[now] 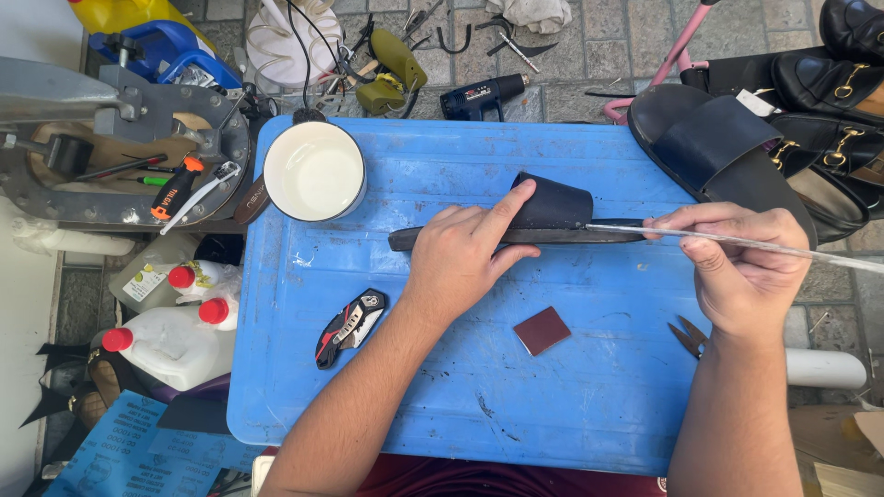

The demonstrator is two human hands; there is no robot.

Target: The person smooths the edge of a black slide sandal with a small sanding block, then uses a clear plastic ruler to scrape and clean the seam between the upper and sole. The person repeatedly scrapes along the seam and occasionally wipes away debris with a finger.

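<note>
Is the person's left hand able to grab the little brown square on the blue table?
Probably yes. The left hand presses the dark flat sandal, and the small brown square piece lies just below it on the blue plastic table, nothing between them.

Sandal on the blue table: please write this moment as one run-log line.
left hand: presses sandal | right hand: holds thin rod, tip at strap | table: blue
</note>
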